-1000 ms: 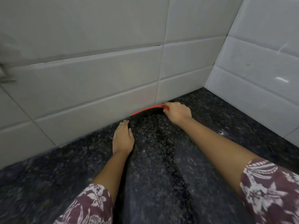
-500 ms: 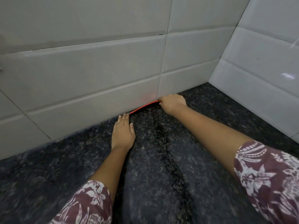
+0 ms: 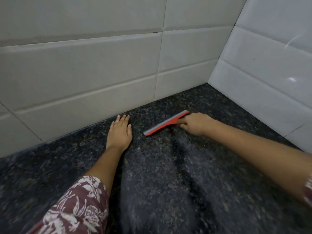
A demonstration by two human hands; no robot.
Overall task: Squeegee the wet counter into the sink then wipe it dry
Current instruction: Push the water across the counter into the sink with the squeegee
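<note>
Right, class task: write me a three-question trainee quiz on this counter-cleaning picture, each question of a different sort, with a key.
1. True or false: the squeegee blade is pressed against the wall tiles.
2. Which hand grips the squeegee? A) left hand B) right hand C) both
3. Fill in: the left hand lies ____ on the counter, fingers pointing toward the wall.

Key:
1. False; the blade lies on the counter, clear of the tiles.
2. B
3. flat
</note>
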